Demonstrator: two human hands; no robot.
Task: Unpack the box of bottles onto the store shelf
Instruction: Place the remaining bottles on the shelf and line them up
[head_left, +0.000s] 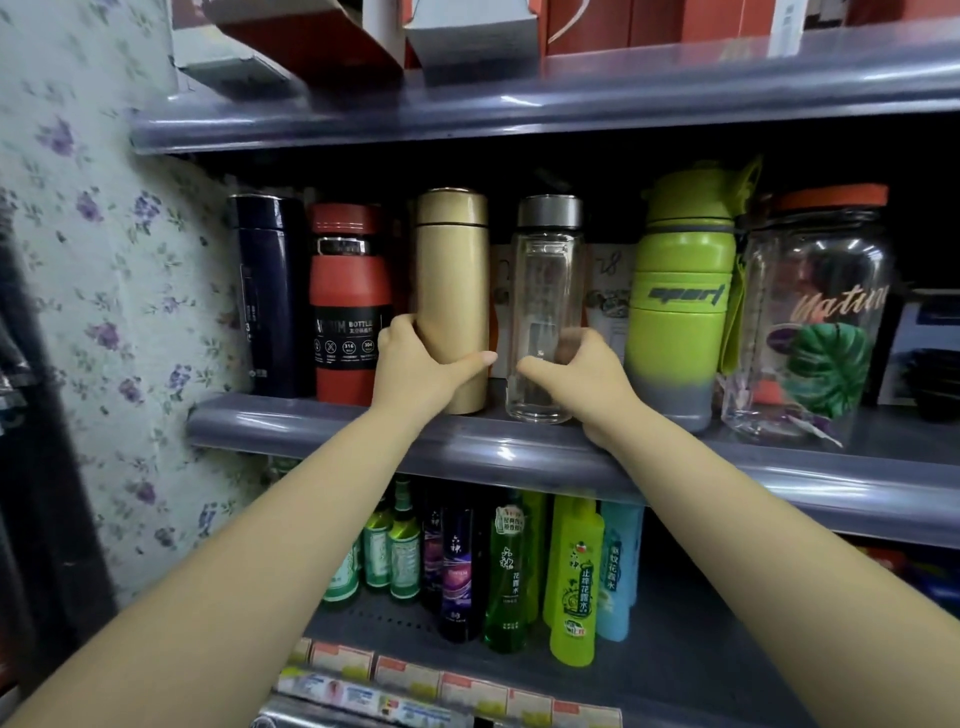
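Note:
On the middle grey shelf (467, 447) a gold metal flask (452, 270) stands upright, and my left hand (415, 364) is wrapped around its lower part. Right beside it stands a clear glass bottle (545, 291) with a grey cap, upright at the shelf's front edge. My right hand (582, 374) grips its lower half, thumb in front and fingers behind. The two bottles stand a small gap apart. The box is out of view.
Left of the gold flask stand a red bottle (348, 291) and a dark blue flask (270, 291). To the right are a green sport bottle (680, 301) and a large clear jar (815, 322). Cartons sit on the top shelf (519, 98). Small bottles (509, 571) fill the lower shelf. A floral wall (104, 260) is at left.

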